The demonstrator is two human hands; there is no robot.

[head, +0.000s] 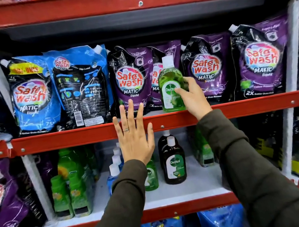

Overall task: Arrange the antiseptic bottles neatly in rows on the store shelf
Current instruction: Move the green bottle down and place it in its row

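Fingers (182, 92) of my right hand (193, 95) were wrapped round a green bottle (170, 85), thumb across its label, the others curled behind. It stood upright at the front lip of the middle shelf (88, 134), just right of centre, white cap up, in front of the purple pouches (132, 80). At nine o'clock from it my left hand (133, 136) was spread flat and empty, fingers splayed and pointing up across the red shelf edge, a ring (126, 130) on one finger. Whether the palm touched the edge I could not tell. At six o'clock from the green bottle, on the lower shelf (188, 188), a brown bottle (174, 163) stood upright with another behind it. A second green bottle (150, 175) stood just left of that, partly hidden by my left sleeve (123, 198). Blue pouches (33, 93) filled the middle shelf toward ten o'clock.
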